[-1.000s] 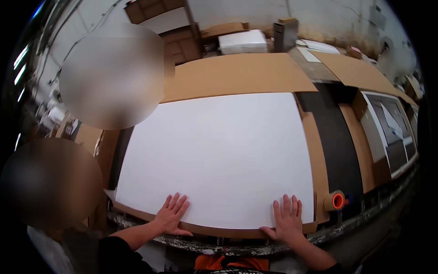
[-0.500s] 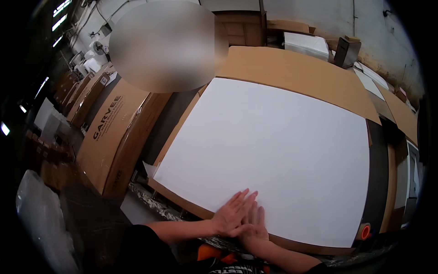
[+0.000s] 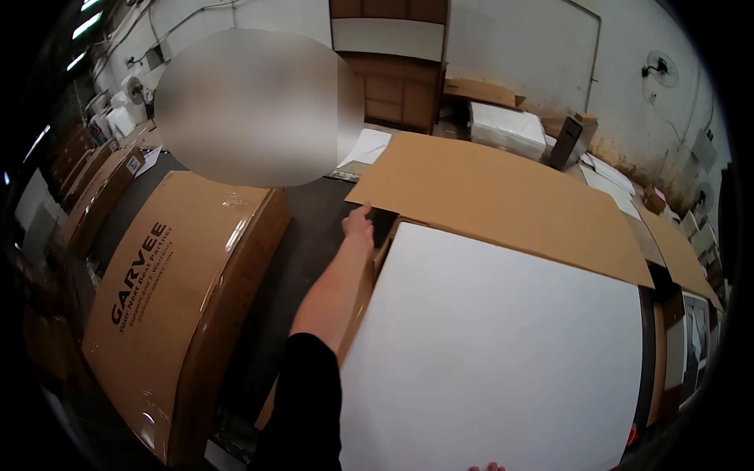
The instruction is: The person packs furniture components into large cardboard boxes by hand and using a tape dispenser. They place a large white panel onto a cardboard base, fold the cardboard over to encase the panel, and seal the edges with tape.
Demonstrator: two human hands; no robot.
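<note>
A large white panel [image 3: 503,337] lies flat inside an opened cardboard carton. The carton's brown flap [image 3: 503,196] is spread out beyond the panel's far edge. My left arm stretches forward along the panel's left side. At its end my left hand [image 3: 359,226] is at the flap's near left corner, fingers partly bent and apart, a fingertip at the cardboard edge; no firm grip shows. Of my right hand [image 3: 492,467] only the fingertips show, resting on the white panel at the bottom edge of the view; the rest is out of sight.
A closed, taped carton [image 3: 169,290] lies to the left, across a dark table strip [image 3: 310,212]. Wrapped white boards [image 3: 506,128] and a dark box [image 3: 567,141] stand at the back. A blurred patch hides the far left. An orange roll [image 3: 632,434] is at right.
My hands, formerly together on the panel's near edge, are apart. The left has reached forward to the flap's corner; the right is almost out of view. The view has shifted forward.
</note>
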